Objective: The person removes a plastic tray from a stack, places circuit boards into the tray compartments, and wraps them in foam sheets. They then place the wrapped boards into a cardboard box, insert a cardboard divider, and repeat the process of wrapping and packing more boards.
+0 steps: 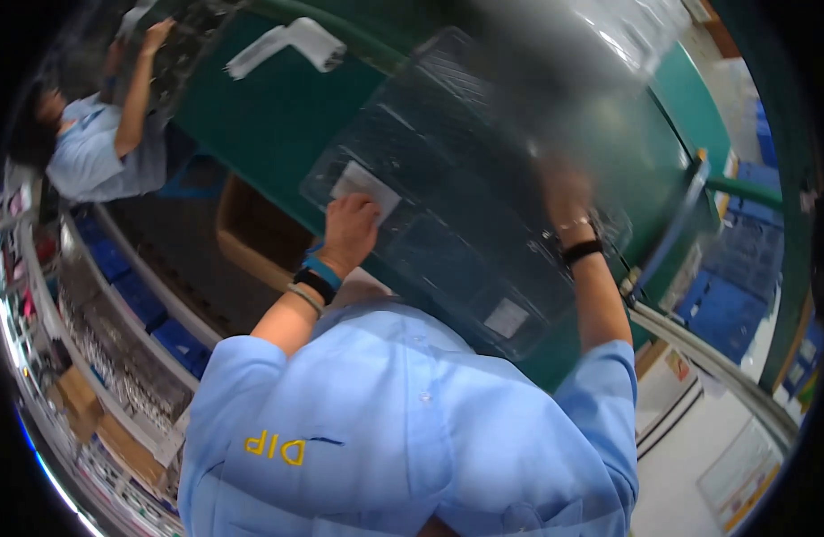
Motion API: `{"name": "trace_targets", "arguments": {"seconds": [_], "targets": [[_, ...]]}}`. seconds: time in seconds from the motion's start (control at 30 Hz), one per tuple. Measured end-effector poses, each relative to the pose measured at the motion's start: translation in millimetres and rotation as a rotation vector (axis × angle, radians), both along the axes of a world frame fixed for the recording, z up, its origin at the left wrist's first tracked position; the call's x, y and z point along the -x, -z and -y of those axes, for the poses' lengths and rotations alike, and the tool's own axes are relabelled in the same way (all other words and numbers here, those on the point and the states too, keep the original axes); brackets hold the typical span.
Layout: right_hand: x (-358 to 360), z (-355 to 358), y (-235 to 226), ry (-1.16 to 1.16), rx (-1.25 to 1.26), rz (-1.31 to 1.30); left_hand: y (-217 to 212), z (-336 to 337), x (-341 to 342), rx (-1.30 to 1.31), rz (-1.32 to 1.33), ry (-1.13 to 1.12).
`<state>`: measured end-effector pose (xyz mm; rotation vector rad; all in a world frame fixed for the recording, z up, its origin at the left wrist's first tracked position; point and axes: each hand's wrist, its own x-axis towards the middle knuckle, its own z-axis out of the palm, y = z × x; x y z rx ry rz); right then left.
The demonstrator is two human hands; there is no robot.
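Across the green tabletop in front of me lies a large clear plastic tray (448,259) with shallow compartments. My left hand (351,228) is over its left part, fingers curled against a white paper slip (369,190). A second white slip (506,318) shows at the tray's near right part. Over the right side is my right hand (568,192), smeared by motion, so its fingers cannot be made out. A blurred mass of clear plastic sheeting (600,54) hangs beyond it and hides the far part of the tray.
A crumpled white wrapper (291,45) lies at the far left of the green table (277,116). Below the table's left edge stands an open cardboard box (255,228). A co-worker (107,143) in light blue is at far left. Blue bins (725,309) stand at right, beyond a metal rail (712,358).
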<state>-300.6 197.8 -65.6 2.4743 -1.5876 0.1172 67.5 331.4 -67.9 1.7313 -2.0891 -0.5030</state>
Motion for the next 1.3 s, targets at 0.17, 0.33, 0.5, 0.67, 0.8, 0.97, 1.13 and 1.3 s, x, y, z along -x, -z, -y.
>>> {"name": "trace_targets", "arguments": {"seconds": [0.17,0.33,0.5,0.67,0.8,0.97,1.13,1.3], "targets": [[-9.9,-0.3,-14.2,0.046,-0.079,0.018,-10.1,2.7,-11.8,-0.001,-0.189,-0.096],[-64.3,10.0,-34.8,0.036,-0.127,0.478,-40.5,6.7,-35.5,-0.093,-0.547,-0.24],[-200.2,47.7,-61.3,0.006,-0.352,0.728,-30.9,15.8,-59.3,-0.244,-0.669,-0.204],[-328.3,95.9,-50.8,-0.118,-0.15,0.635,-47.1,26.3,-79.5,-0.308,-0.702,-0.07],[-390.7,130.1,-24.4,-0.044,-0.096,0.442,-50.9,23.4,-110.2,-0.361,-0.767,-0.03],[-397.7,151.7,-1.7,0.07,-0.323,0.194,-46.7,24.5,-166.0,-0.501,-1.015,-0.221],[-355.9,121.8,-29.6,0.385,-0.878,1.105,-46.9,42.3,-203.5,-0.586,-1.248,-0.365],[-334.8,27.6,-108.8,0.325,-1.23,1.768,-68.1,81.5,-186.8,-0.657,-1.412,-0.241]]}}
